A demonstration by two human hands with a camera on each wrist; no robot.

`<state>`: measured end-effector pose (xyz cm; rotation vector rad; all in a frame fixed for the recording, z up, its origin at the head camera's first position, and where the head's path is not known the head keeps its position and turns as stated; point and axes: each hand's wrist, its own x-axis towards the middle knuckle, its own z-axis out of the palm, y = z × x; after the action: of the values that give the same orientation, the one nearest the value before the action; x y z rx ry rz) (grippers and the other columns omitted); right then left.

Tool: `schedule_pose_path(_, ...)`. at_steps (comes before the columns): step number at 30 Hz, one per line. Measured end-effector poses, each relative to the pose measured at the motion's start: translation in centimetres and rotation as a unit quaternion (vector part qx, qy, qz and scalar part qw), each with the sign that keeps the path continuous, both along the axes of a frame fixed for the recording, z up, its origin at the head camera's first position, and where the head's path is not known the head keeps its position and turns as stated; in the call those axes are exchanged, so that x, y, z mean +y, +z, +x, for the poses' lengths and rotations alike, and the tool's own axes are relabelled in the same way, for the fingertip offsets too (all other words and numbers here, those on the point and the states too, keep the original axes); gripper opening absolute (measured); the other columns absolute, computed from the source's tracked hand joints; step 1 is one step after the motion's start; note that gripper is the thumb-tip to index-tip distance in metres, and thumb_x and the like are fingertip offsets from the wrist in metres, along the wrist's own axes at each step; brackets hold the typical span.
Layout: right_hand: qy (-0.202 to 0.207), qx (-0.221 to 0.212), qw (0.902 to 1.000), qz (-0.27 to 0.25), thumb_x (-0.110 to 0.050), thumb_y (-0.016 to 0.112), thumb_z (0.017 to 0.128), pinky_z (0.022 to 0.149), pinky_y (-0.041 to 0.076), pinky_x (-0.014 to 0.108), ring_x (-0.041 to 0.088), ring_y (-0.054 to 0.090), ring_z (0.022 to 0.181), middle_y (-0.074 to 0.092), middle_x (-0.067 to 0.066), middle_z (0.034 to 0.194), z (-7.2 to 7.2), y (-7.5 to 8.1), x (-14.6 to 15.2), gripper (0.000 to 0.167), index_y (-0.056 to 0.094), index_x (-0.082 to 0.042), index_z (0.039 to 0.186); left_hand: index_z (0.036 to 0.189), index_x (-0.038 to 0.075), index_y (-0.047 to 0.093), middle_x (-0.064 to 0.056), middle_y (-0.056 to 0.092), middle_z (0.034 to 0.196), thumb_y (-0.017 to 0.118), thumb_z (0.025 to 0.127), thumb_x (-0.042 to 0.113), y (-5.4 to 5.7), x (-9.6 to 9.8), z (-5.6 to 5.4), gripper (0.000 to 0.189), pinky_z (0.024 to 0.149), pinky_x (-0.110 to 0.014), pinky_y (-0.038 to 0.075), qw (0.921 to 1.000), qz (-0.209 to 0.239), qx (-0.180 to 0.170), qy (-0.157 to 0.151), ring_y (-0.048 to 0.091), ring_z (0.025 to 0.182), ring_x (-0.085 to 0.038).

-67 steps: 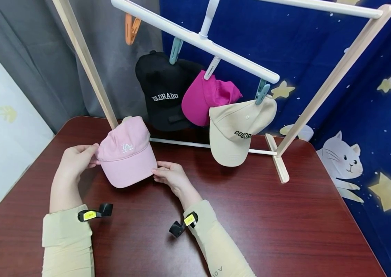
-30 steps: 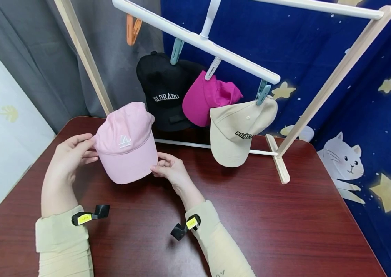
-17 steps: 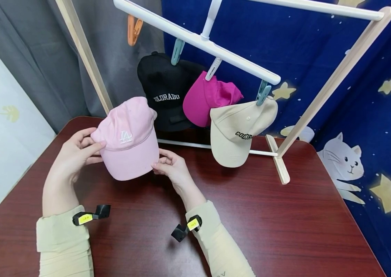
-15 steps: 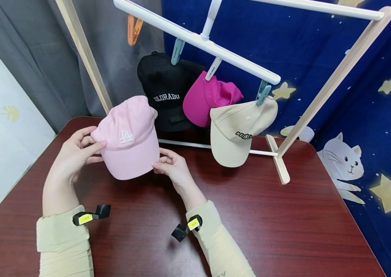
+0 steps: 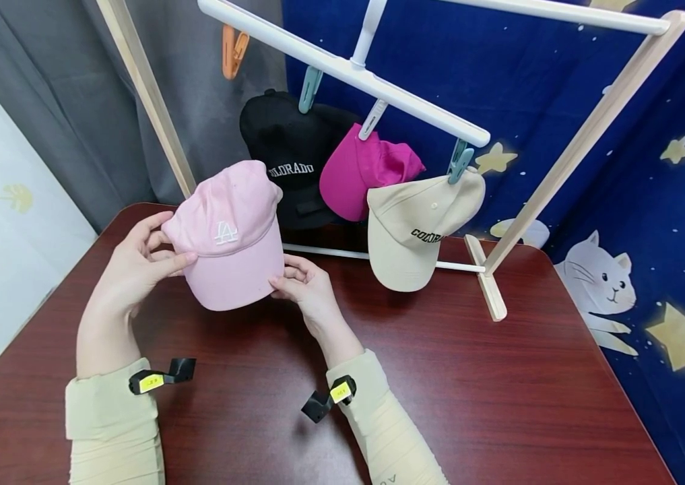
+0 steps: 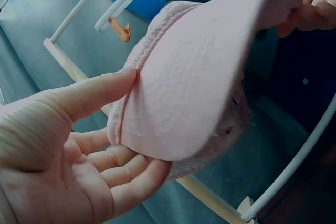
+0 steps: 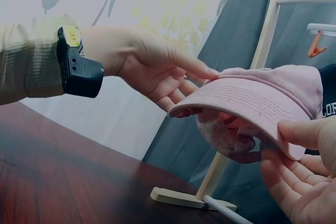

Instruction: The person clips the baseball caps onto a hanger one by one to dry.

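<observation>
A light pink baseball cap (image 5: 227, 222) with white LA lettering hangs in the air between both hands, brim toward the person. My left hand (image 5: 142, 259) grips its left side, the thumb on the seam of brim and crown and the fingers underneath, as the left wrist view shows. At the brim's right corner, my right hand (image 5: 308, 293) pinches the edge between thumb and fingers. Behind the pink cap's crown hangs a black cap (image 5: 290, 148), partly covered by it. An orange clip (image 5: 234, 54) on the white bar (image 5: 342, 67) holds nothing.
A magenta cap (image 5: 354, 175) and a beige cap (image 5: 409, 236) hang from clips on the bar, right of the black one. The wooden rack's posts (image 5: 151, 101) flank them. The reddish-brown table (image 5: 439, 391) extends below, with curtains behind.
The pink cap has risen and shifted slightly right, its crown now overlapping the black cap. Both hands moved with it. The left thumb has come farther over the front of the cap.
</observation>
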<state>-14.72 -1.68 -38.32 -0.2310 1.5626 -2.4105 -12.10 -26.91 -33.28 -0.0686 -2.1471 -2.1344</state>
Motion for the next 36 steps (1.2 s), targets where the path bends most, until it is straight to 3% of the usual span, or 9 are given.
schedule_pose_path(7,-0.006,-0.001,0.9998,-0.018,0.019,0.06,0.082,0.062,0.053,0.026,0.01,0.062,0.065,0.063,0.004,0.08,0.0,0.2,-0.1,0.042,0.053,0.012,0.124,0.148,0.006,0.023,0.001,0.064,0.105,0.068,0.079,-0.016,0.2,0.3,0.0,0.085,0.075,-0.017,0.051,0.9986,0.044,0.028,0.0,0.067,0.078,-0.011)
schedule_pose_path(14,-0.022,0.007,0.9996,-0.016,0.019,0.061,0.082,0.062,0.054,0.025,0.01,0.062,0.065,0.063,0.004,0.081,0.1,0.6,0.0,0.042,0.054,0.012,0.123,0.138,0.01,0.025,0.002,0.068,0.093,0.07,0.08,-0.011,0.3,0.8,0.0,0.077,0.073,-0.015,0.05,0.9963,0.078,0.014,0.034,0.067,0.076,-0.008)
schedule_pose_path(23,-0.031,0.01,0.9994,-0.015,0.018,0.062,0.082,0.062,0.054,0.026,0.01,0.063,0.066,0.063,0.005,0.082,0.2,0.7,0.0,0.041,0.054,0.013,0.122,0.113,0.014,0.038,0.008,0.068,0.08,0.073,0.082,-0.001,0.7,1.0,0.4,0.049,0.066,-0.014,0.051,0.9972,0.034,-0.032,0.058,0.063,0.071,-0.003)
schedule_pose_path(28,-0.027,0.016,0.9994,-0.012,0.018,0.061,0.082,0.063,0.054,0.027,0.01,0.063,0.066,0.063,0.005,0.082,0.3,0.8,0.0,0.041,0.054,0.013,0.123,0.11,0.013,0.052,0.008,0.069,0.081,0.075,0.082,0.002,0.9,0.9,0.6,0.038,0.065,-0.017,0.052,0.9973,0.033,-0.037,0.053,0.064,0.073,-0.003)
schedule_pose_path(36,-0.016,0.032,0.9993,-0.011,0.018,0.061,0.083,0.062,0.054,0.026,0.01,0.063,0.066,0.063,0.004,0.081,0.3,1.2,-0.1,0.041,0.053,0.013,0.123,0.114,0.015,0.052,0.004,0.07,0.084,0.07,0.084,-0.002,0.9,0.8,0.6,0.039,0.061,-0.022,0.054,0.9956,0.086,-0.032,0.015,0.066,0.07,-0.007)
